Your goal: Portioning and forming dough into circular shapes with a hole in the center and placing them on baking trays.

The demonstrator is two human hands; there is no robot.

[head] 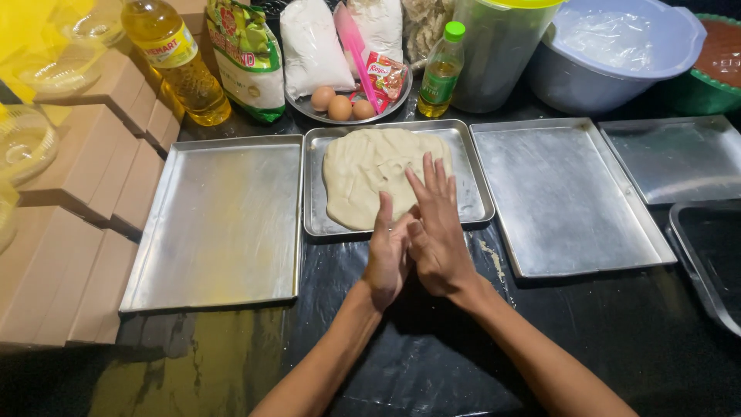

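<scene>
A flattened slab of pale dough (370, 170) lies in a small metal tray (473, 202) at the middle of the black table. My right hand (436, 224) is stretched flat, its fingers pressing on the near right part of the dough. My left hand (388, 249) lies just beside and under it, fingers pointing up at the dough's near edge and touching the right hand. Neither hand holds anything.
Empty metal trays sit left (220, 224) and right (563, 197), with more at far right (679, 158). Behind are an oil bottle (177, 62), a small green-capped bottle (441, 71), flour bags (309, 46), a plate with eggs (340, 104), a lavender basin (610, 50). Brown boxes (77, 232) are stacked left.
</scene>
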